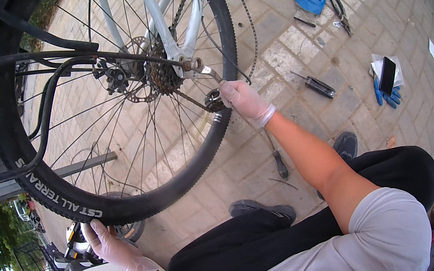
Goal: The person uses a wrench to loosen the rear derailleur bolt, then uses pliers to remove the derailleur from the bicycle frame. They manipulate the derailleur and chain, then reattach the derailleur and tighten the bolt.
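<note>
My right hand (240,101), in a translucent glove, is closed round a silver wrench (209,71) set against a fitting at the rear dropout of a pale bicycle frame (169,41). Just beside it are the rusty cassette (159,74) and the derailleur (213,101) with its chain. My left hand (107,244), gloved alike, holds the bottom edge of the black rear tyre (149,204), its fingertips partly hidden. A brake rotor and caliper (114,79) sit left of the cassette, behind dark rack tubes (37,56).
On the paving lie blue gloves (310,1), pliers (340,13), a black folding tool (319,86), a screwdriver (280,162) and a phone (387,75) on a packet and glove. A metal rail (87,165) runs behind the wheel; a scooter (74,249) stands lower left.
</note>
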Tool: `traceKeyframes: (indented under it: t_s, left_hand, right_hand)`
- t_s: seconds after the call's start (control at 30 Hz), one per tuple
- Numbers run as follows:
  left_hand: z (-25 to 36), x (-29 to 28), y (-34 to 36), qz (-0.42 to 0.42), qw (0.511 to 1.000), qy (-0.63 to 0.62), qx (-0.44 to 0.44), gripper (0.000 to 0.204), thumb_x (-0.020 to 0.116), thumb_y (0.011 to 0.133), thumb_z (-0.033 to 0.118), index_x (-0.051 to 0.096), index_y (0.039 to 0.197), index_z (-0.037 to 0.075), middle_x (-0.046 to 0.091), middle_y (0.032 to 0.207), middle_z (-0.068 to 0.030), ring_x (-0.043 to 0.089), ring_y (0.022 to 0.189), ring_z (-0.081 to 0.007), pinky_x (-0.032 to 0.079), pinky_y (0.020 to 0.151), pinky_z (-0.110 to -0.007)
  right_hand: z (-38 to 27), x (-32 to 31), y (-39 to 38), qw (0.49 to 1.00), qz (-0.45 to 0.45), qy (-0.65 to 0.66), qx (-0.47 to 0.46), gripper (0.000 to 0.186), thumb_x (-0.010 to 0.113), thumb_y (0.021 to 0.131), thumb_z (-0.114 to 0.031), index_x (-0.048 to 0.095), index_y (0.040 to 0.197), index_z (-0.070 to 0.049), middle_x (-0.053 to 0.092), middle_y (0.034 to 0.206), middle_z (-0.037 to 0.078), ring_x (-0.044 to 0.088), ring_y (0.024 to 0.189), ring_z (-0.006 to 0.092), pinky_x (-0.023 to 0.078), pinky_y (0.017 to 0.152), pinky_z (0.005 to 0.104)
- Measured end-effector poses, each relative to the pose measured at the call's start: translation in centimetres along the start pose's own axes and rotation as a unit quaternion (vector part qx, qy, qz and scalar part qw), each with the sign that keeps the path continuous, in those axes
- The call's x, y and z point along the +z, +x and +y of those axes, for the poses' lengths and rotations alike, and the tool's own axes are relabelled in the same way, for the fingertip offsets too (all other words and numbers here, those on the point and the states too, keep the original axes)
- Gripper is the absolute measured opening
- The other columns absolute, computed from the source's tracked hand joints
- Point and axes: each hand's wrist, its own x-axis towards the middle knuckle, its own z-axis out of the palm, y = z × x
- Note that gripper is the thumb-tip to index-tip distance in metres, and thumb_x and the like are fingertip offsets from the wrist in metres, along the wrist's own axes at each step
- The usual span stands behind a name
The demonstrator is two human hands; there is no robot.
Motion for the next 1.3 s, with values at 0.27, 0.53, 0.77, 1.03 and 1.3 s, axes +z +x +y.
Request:
traceKeyframes:
  t_s: [0.27, 0.53, 0.77, 1.03, 1.3]
  left_hand:
    - [-0.3, -0.3, 0.3, 0.012, 1.0, 0.007, 0.0, 0.045, 0.063, 0.096, 0.03, 0.054, 0.128, 0.0, 0.063, 0.115, -0.0087, 0.059, 0.1, -0.0157, 0.047, 0.084, -0.032]
    - [-0.5, -0.3, 0.4, -0.003, 0.975, 0.195, 0.11, 0.046, 0.057, 0.097, 0.024, 0.051, 0.129, -0.009, 0.06, 0.122, -0.021, 0.061, 0.103, -0.0263, 0.051, 0.089, -0.035]
    - [0.4, 0.4, -0.3, 0.035, 0.991, 0.117, 0.048, 0.04, 0.056, 0.097, 0.021, 0.057, 0.122, -0.01, 0.062, 0.115, -0.0227, 0.062, 0.097, -0.0267, 0.055, 0.08, -0.035]
    - [0.9, 1.2, -0.7, 0.049, 0.996, 0.075, 0.027, 0.04, 0.058, 0.096, 0.02, 0.057, 0.123, -0.009, 0.062, 0.117, -0.0234, 0.062, 0.097, -0.0284, 0.054, 0.082, -0.035]
    - [-0.5, -0.4, 0.2, 0.037, 0.999, 0.014, 0.013, 0.046, 0.063, 0.096, 0.033, 0.056, 0.128, 0.001, 0.065, 0.114, -0.0091, 0.059, 0.099, -0.0167, 0.046, 0.085, -0.034]
  right_hand:
    - [-0.7, -1.1, 1.2, 0.998, -0.062, 0.02, -0.024, 0.056, 0.05, 0.097, -0.054, 0.055, 0.076, -0.001, 0.047, 0.065, 0.0, 0.042, 0.064, 0.0112, 0.04, 0.06, 0.0307]
    - [-2.8, -3.0, 1.5, 0.982, 0.009, -0.184, -0.038, 0.061, 0.048, 0.091, -0.063, 0.067, 0.093, -0.005, 0.066, 0.078, 0.016, 0.063, 0.077, 0.0352, 0.049, 0.073, 0.0412]
    - [-3.0, -2.5, 1.5, 0.985, 0.014, -0.171, -0.013, 0.062, 0.046, 0.092, -0.065, 0.066, 0.102, -0.007, 0.065, 0.08, 0.013, 0.064, 0.078, 0.0298, 0.049, 0.073, 0.0384]
    - [-2.4, -1.0, 1.1, 0.964, 0.128, -0.217, -0.085, 0.049, 0.051, 0.093, -0.057, 0.063, 0.089, -0.009, 0.063, 0.076, 0.015, 0.063, 0.073, 0.0367, 0.048, 0.064, 0.043]
    - [-1.8, -0.8, 1.3, 0.964, 0.139, -0.198, -0.113, 0.034, 0.06, 0.094, -0.036, 0.06, 0.083, -0.004, 0.058, 0.067, 0.016, 0.059, 0.062, 0.0326, 0.047, 0.059, 0.0397]
